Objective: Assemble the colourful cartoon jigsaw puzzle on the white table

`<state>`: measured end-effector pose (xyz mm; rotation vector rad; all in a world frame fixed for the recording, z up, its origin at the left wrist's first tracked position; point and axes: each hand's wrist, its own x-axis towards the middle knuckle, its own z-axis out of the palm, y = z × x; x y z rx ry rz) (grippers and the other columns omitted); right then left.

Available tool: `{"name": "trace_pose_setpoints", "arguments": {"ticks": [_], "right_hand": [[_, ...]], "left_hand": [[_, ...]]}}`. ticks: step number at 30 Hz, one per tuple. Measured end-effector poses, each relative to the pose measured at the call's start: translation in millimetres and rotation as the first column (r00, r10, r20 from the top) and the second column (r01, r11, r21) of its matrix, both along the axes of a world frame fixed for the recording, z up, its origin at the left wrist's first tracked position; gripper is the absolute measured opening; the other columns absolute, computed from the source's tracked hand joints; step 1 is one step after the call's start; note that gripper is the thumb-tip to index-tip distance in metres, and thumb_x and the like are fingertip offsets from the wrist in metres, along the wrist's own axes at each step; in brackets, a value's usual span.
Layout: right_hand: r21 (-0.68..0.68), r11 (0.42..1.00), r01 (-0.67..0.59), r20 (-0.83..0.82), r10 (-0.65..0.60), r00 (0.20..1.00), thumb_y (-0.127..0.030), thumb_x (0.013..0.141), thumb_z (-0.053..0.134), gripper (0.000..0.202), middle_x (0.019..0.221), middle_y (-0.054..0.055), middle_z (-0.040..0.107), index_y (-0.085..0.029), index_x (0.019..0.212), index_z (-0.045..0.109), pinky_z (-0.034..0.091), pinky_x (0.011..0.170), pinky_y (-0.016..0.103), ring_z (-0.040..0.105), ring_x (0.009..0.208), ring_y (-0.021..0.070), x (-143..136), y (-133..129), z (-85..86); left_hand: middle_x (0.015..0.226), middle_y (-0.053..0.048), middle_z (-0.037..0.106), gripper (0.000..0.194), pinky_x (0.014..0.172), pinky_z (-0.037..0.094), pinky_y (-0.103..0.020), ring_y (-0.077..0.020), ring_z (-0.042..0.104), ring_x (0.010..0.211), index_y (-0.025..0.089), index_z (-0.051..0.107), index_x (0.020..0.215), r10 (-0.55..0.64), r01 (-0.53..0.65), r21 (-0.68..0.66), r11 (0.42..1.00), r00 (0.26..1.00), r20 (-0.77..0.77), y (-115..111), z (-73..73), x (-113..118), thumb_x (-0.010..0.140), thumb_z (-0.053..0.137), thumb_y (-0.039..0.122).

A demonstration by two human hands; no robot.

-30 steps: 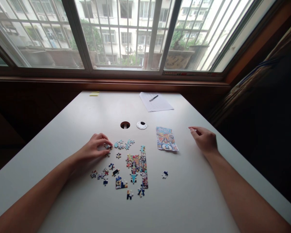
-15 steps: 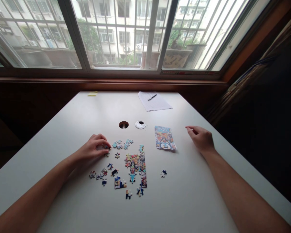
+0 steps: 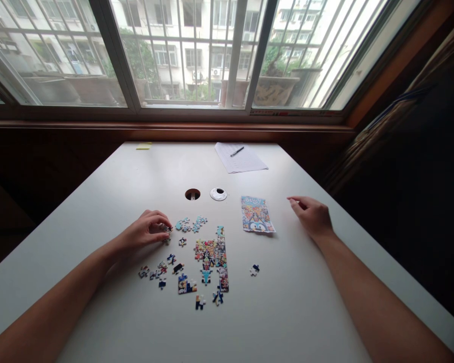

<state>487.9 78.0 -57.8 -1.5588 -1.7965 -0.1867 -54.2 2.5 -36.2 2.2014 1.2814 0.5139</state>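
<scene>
A puzzle section point(image 3: 221, 252) is joined, pieces point(image 3: 178, 268) are left loose, and whether the narrowed left hand point(image 3: 144, 231) or right hand point(image 3: 315, 217) is filled cannot be told.

Pale daylight enters through the wide, metal-framed sliding window point(image 3: 181, 55) beyond the far edge of the white rectangular table point(image 3: 144, 176); the pale building facade point(image 3: 189, 30) outside is overexposed, washed out almost to white in places. The glossy white tabletop takes a soft sheen near its far edge and turns a duller grey toward the near edge. Against this backlight the room is dim: the dark brown wooden wall point(image 3: 60, 166) beyond the table's left edge sinks into shadow, and the area past its right edge is almost black. Soft, faint shadows lie beside the bare left forearm point(image 3: 83, 282). Wide-angle distortion stretches both forearms toward the lower corners. Small printed detail on the colourful cardboard puzzle pieces point(image 3: 212, 249) is soft and hard to resolve.
</scene>
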Motion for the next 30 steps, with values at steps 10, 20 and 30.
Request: {"name": "trace_pose_setpoints", "arguments": {"ticks": [10,20,30], "right_hand": [[-0.011,1.0,-0.015,0.009,0.015,1.0,-0.035,0.089,0.056,0.027,0.088,0.006,0.077,-0.021,0.095,0.078,0.052,0.073,0.035,0.067,0.073,0.0219,-0.7,-0.6,-0.9],[-0.026,0.999,-0.037,0.016,0.038,0.999,-0.034,0.089,0.057,0.026,0.09,0.006,0.077,-0.021,0.095,0.078,0.053,0.075,0.035,0.068,0.075,0.022,-2.1,-1.3,-0.7],[-0.04,0.997,-0.06,0.019,0.061,0.998,-0.033,0.089,0.057,0.024,0.09,0.005,0.077,-0.022,0.094,0.078,0.052,0.076,0.035,0.068,0.074,0.0213,-3.5,-1.9,-0.2]], "left_hand": [[0.111,-0.006,0.068,0.022,0.099,0.045,-0.041,-0.0235,0.054,0.11,0.025,0.068,0.105,-0.148,0.141,0.11,0.984,0.987,0.066,-22.3,15.4,30.8,0.091,0.067,0.041],[0.112,-0.006,0.068,0.02,0.095,0.044,-0.04,-0.0251,0.053,0.108,0.026,0.066,0.105,-0.248,0.256,0.151,0.955,0.966,-0.068,-45.4,9.4,64.2,0.09,0.069,0.039],[0.11,-0.004,0.068,0.022,0.093,0.044,-0.04,-0.0251,0.052,0.106,0.026,0.064,0.1,-0.259,0.275,0.161,0.948,0.959,-0.112,-45.5,3.4,66.9,0.089,0.07,0.044]]}}
